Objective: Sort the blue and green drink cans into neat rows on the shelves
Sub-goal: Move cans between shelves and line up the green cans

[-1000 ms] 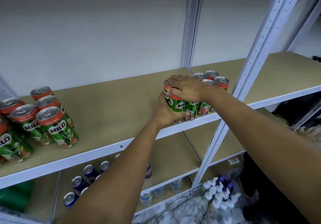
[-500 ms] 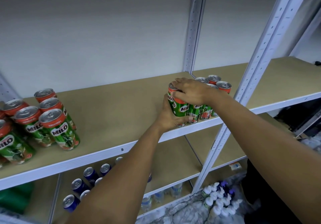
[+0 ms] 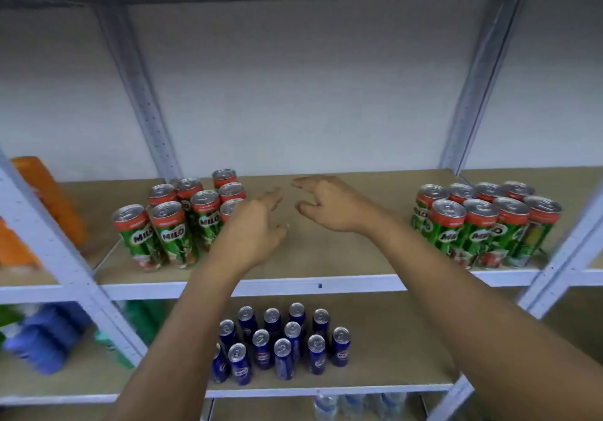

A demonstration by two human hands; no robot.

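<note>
Several green Milo cans (image 3: 176, 231) stand in a loose cluster at the left of the upper shelf (image 3: 326, 257). Another group of green cans (image 3: 483, 224) stands in two neat rows at the shelf's right end. My left hand (image 3: 254, 228) hovers just right of the loose cluster, fingers relaxed, holding nothing. My right hand (image 3: 329, 205) hangs over the bare middle of the shelf, fingers loosely curled and empty. On the shelf below stand several blue cans (image 3: 280, 342), partly hidden by my left forearm.
Grey metal uprights (image 3: 58, 251) frame the bay on both sides. An orange package (image 3: 49, 198) leans at the far left. Blue and green packs (image 3: 49, 332) sit on the lower left shelf. Clear bottles (image 3: 355, 404) show on the lowest level.
Both hands have let go of the green cans at the right and moved left to the middle of the shelf. The view has swung left and up.
</note>
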